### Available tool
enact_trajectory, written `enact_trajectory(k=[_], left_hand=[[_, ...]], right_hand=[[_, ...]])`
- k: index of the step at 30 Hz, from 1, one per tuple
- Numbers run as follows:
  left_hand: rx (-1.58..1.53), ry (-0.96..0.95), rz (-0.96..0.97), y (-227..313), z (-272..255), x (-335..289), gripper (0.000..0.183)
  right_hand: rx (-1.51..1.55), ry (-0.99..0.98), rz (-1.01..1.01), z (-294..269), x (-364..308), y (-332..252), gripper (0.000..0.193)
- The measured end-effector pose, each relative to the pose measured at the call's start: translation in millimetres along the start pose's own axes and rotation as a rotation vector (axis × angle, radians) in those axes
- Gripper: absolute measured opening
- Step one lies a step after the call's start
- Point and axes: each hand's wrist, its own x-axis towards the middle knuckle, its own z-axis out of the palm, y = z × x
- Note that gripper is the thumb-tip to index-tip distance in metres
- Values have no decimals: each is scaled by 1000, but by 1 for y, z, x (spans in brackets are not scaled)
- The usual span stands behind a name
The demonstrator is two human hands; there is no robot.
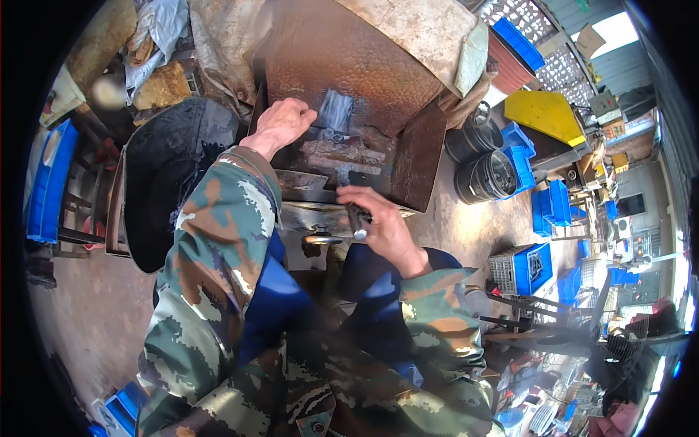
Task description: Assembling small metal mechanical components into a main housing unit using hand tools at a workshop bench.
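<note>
My left hand (280, 124) is closed in a fist over the left side of a rusty metal trough (419, 164). Whatever its fingers hold, if anything, is hidden. Close to the trough's front edge, my right hand (382, 229) wraps round a short dark cylinder with a bright metal end (359, 218). A worn metal fixture (346, 155) lies inside the trough, between and beyond my hands. Behind the fixture is a blurred pale grey patch (336, 111). Below the trough's front sits a round handwheel (322, 239), in front of my body.
A large black tub (149, 197) stands close by my left arm. Dark buckets (484, 177) and blue bins (520, 171) are on the floor at the right. A blue crate (47, 186) rests on a rack at far left. Stained sheets (415, 29) drape behind the trough.
</note>
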Motion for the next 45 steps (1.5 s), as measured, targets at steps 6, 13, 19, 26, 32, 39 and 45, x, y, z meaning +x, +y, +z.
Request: enact_trajectory(k=[6, 13, 19, 26, 32, 39, 45], left_hand=[[-153, 293, 85, -5, 2, 10, 28], [-182, 298, 95, 15, 0, 8, 27], [-234, 339, 125, 15, 6, 4, 24], [-220, 292, 92, 12, 6, 3, 18], [-207, 302, 131, 10, 5, 4, 18], [-523, 308, 219, -5, -23, 8, 23], [-213, 271, 65, -83, -87, -39, 32]], right_hand=[[423, 251, 471, -3, 53, -9, 27], [500, 475, 443, -18, 129, 23, 19], [516, 558, 494, -22, 179, 56, 20], [496, 587, 513, -19, 199, 78, 21], [386, 560, 503, -20, 204, 77, 23], [334, 548, 472, -23, 205, 85, 25], [283, 531, 452, -28, 206, 89, 27]])
